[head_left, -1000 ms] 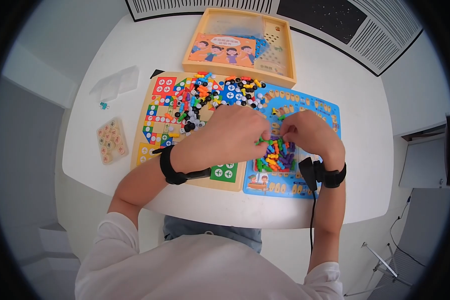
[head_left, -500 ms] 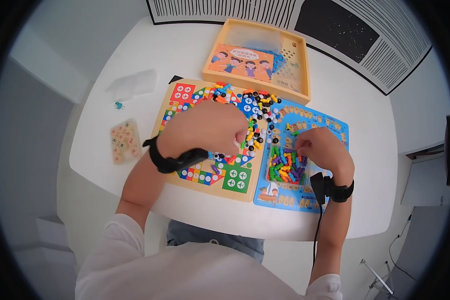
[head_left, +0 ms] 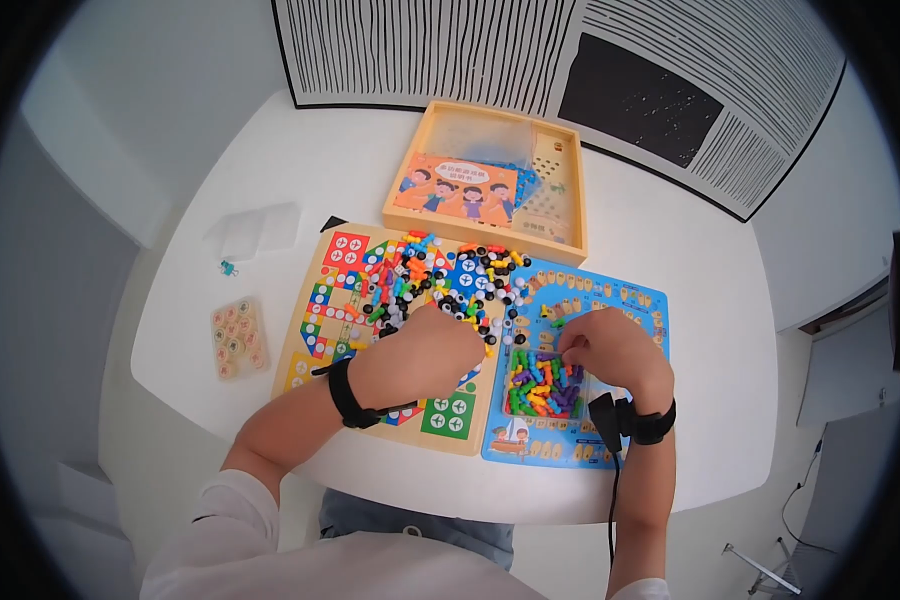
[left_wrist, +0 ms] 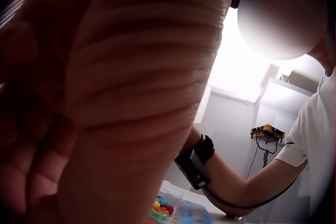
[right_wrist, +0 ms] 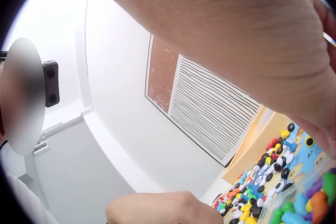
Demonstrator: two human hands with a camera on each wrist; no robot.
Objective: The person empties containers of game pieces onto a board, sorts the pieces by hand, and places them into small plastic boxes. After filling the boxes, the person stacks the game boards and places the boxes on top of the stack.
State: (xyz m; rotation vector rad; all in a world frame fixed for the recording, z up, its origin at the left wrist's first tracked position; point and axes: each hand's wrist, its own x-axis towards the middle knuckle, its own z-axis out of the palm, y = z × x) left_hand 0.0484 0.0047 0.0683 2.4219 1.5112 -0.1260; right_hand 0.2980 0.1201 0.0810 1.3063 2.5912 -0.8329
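My left hand (head_left: 425, 350) is over the ludo board (head_left: 300, 370), among a heap of small coloured pegs and black and white pieces (head_left: 475, 280). The back of the hand hides its fingertips in the head view. In the left wrist view its palm (left_wrist: 136, 98) fills much of the picture. My right hand (head_left: 615, 350) has bent fingers at the far right corner of a clear plastic box (head_left: 508, 405). Inside the box lie many green, orange, blue and purple pegs (head_left: 545, 385). I cannot tell whether either hand grips anything.
A blue game board (head_left: 640, 300) lies under the box. Behind stands a wooden tray (head_left: 400, 215) with an orange booklet (head_left: 460, 190). On the left are a clear container (head_left: 260, 230), a small teal item (head_left: 229, 268) and a box of round wooden pieces (head_left: 240, 340).
My left hand has moved left from over the peg box to the heap on the ludo board. The right hand stays by the box corner. The head view has shifted.
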